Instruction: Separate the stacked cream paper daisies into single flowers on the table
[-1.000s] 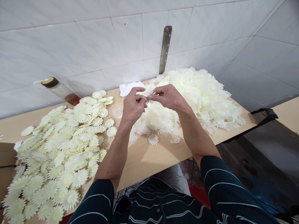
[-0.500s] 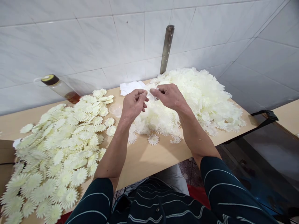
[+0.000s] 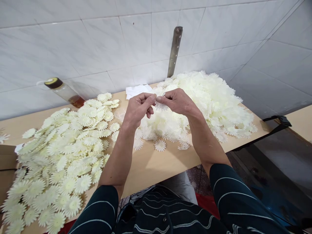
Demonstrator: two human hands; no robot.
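Observation:
My left hand (image 3: 138,109) and my right hand (image 3: 175,100) meet above the table, fingertips pinched together on a small cream paper flower (image 3: 161,106) that hangs below them. Behind and under my hands rises a tall heap of cream flowers (image 3: 212,100). To the left, a flatter spread of the same flowers (image 3: 65,152) covers the wooden table (image 3: 158,165). Single flowers (image 3: 160,145) lie loose near the front of the heap.
A bottle with a brown cap and amber liquid (image 3: 63,92) lies at the back left. A white tissue (image 3: 137,90) and a clear round lid (image 3: 120,113) sit near the wall. A metal strip (image 3: 175,50) hangs on the tiled wall. A dark gap opens right of the table.
My fingertips drew a little apart half a second ago and have closed together again on the flower. The piles have not changed.

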